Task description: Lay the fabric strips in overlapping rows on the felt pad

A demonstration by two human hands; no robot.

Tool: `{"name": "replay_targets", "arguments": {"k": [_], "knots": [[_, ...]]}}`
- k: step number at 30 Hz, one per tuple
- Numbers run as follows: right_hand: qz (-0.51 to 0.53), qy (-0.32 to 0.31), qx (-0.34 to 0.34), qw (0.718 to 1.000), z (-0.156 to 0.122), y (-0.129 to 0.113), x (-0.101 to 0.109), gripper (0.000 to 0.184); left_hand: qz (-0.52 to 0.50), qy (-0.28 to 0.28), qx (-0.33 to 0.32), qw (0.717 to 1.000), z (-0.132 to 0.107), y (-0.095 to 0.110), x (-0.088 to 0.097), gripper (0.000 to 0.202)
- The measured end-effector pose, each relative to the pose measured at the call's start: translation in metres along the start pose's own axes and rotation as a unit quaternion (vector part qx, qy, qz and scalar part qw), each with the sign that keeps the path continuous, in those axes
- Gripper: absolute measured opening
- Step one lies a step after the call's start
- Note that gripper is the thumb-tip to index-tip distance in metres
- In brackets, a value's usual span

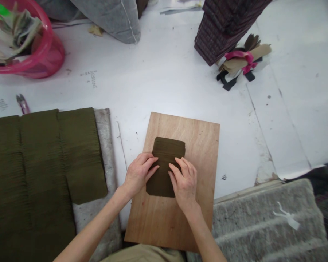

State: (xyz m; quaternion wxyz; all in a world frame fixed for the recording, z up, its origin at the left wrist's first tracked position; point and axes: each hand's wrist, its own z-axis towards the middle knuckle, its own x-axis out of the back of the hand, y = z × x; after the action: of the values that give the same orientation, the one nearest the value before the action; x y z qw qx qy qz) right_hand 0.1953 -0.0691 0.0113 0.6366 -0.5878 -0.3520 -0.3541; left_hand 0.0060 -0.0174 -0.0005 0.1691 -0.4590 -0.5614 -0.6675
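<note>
A small stack of dark olive fabric pieces [166,147] with trimmed corners lies on a wooden board [202,145] in front of me. My left hand [140,171] grips the stack's left side, with the thumb and fingertips over its edge. Across from it, my right hand [184,178] holds the right side, its fingers curled and the tips on the fabric. Parts of both long edges are hidden under my hands. Fine layered lines run across the upper part of the stack.
Rows of overlapping olive pieces [82,156] lie at left on a grey felt pad [105,127]. Behind them are small clippers [22,104] and a pink basket [53,54]. A dark purple stack [221,32] stands beside a tied bundle of scraps [239,63]. Grey padding [262,222] lies at right.
</note>
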Motion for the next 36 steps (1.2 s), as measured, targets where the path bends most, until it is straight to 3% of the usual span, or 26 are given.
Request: {"name": "replay_targets", "arguments": {"k": [5,11,21,29,31,36], "knots": [[0.014,-0.012,0.036,0.999,0.004,0.000,-0.004,0.020,-0.023,-0.016,0.021,0.999,0.003,-0.001,0.003,0.020],[0.019,-0.004,-0.014,1.000,0.021,0.010,0.007,0.021,-0.019,-0.033,0.027,0.999,0.010,-0.004,0.006,0.014],[-0.081,-0.110,0.006,0.991,0.060,0.008,0.019,0.009,0.062,-0.100,-0.003,0.993,0.035,0.005,0.020,0.034],[-0.064,-0.071,0.004,0.995,0.049,0.007,0.014,0.001,0.077,-0.125,-0.034,0.989,0.045,0.007,0.026,0.026],[-0.048,-0.066,-0.003,0.997,0.044,0.009,0.010,0.006,0.081,-0.131,-0.040,0.987,0.046,0.007,0.026,0.026],[0.079,-0.051,-0.014,0.995,0.030,0.012,0.008,0.013,0.078,-0.141,-0.046,0.986,0.050,0.007,0.028,0.024]]}}
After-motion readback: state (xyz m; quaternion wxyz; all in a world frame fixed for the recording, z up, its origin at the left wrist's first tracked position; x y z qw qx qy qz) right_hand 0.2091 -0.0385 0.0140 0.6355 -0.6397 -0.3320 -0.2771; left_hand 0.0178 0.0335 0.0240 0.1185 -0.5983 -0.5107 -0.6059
